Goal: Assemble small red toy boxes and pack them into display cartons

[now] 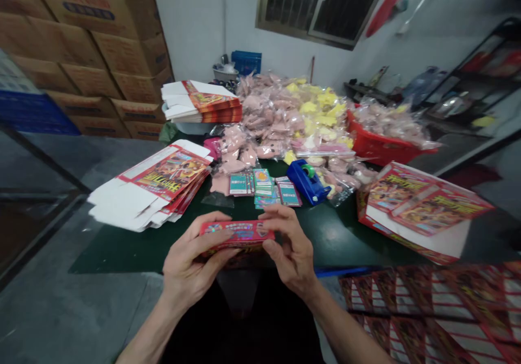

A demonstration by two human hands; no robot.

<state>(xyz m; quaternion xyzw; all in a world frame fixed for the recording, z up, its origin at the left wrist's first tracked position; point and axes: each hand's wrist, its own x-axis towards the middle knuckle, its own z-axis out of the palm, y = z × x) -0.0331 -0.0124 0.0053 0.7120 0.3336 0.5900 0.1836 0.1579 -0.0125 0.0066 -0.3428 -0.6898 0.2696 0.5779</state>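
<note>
A red printed box (238,232) with shiny lettering is held edge-up over the front of the green table (134,250). My left hand (195,255) grips its left end, fingers along the top and thumb beneath. Around the right end, my right hand (291,247) closes with fingertips and thumb against the corner. What the box contains is hidden. Just beyond it lie small stacks of cards (264,185). A blue tape dispenser (308,182) with a green roll stands to the right of the cards.
Flat printed cartons (163,179) are stacked at the left, more (203,101) behind. Bagged pink and yellow plush pieces (280,109) heap across the back, beside a red basket (378,141). An opened carton (423,206) sits right; finished-looking boxes (427,293) fill the lower right.
</note>
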